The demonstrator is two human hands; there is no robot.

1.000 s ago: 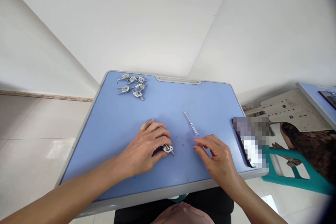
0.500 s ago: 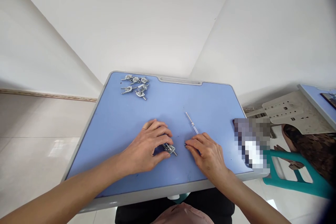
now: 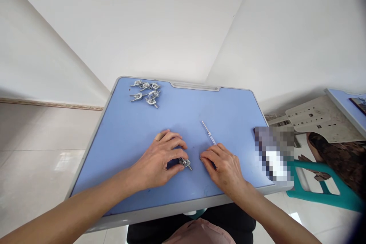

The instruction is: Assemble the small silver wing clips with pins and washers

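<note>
My left hand rests on the blue tabletop, thumb and fingers closed round a small silvery metal fitting. Part of that fitting is hidden under the fingers; a short prong sticks out to the right. Just across from it, my right hand pinches a tiny thing between thumb and index finger, too small to name. A thin screwdriver with a clear handle points away beyond the right hand, which covers the handle's near end. I cannot tell if the hand touches it.
Several similar metal fittings lie clustered at the table's far left corner. A blurred-out object occupies the right edge of the table. White walls stand behind. Right of the table are a green stool and part of another person.
Both hands keep nearly the same place and grip. The tiny thing at the right fingertips shows less than before. The whole view has shifted slightly.
</note>
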